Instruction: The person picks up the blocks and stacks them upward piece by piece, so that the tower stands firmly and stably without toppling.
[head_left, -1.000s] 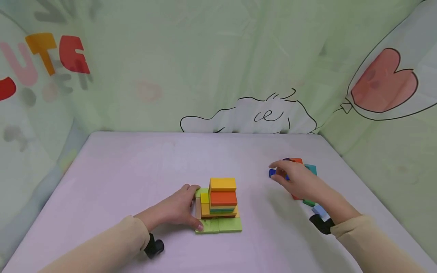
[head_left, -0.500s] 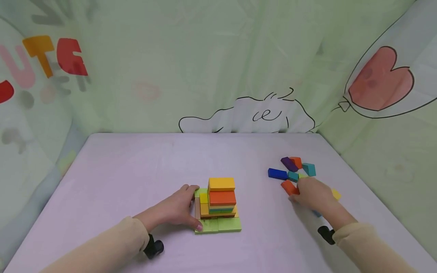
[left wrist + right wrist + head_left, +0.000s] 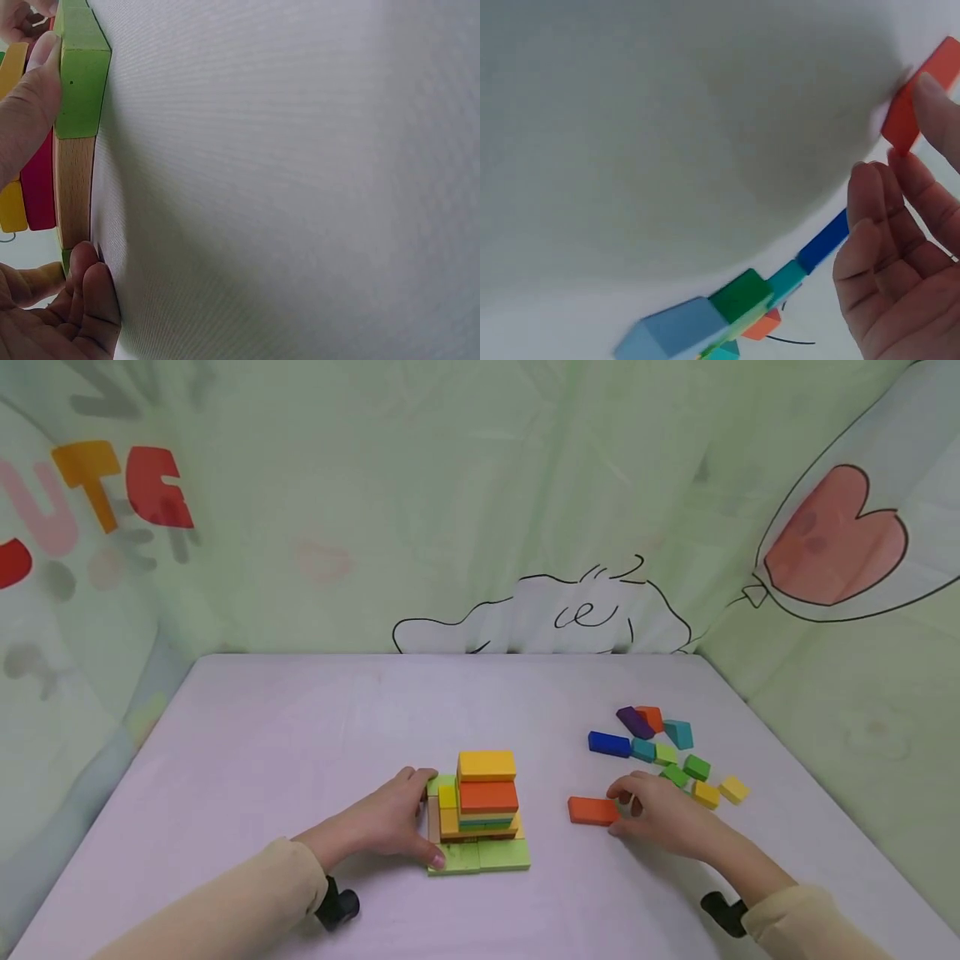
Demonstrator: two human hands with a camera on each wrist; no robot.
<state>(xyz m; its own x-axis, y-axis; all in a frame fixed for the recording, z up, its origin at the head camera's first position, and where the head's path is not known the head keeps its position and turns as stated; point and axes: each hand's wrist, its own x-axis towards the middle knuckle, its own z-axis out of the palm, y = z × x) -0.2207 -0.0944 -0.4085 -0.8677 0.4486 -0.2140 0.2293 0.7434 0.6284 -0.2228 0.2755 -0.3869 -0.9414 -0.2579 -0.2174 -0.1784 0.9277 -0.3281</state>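
A stack of colored wooden blocks (image 3: 487,797) stands on a base of light green blocks (image 3: 504,855), yellow on top with an orange-red one below it. My left hand (image 3: 390,818) holds this base from the left, thumb at the front corner and fingers at the back; the left wrist view shows a bare wood block (image 3: 73,191) between them. To the right of the stack, an orange-red block (image 3: 590,811) lies lengthwise on or just above the table; I cannot tell which. My right hand (image 3: 663,814) pinches its right end between thumb and fingertips.
Behind my right hand lie loose blocks: dark blue (image 3: 609,743), purple (image 3: 635,722), teal (image 3: 679,734), green (image 3: 697,767), yellow (image 3: 733,790) and others. A light blue block (image 3: 682,326) shows in the right wrist view. Printed cloth walls (image 3: 315,527) enclose the table (image 3: 300,710).
My right hand went from above the loose blocks down to the orange-red block, then brought it left and nearer, toward the stack. The left hand has stayed at the base.
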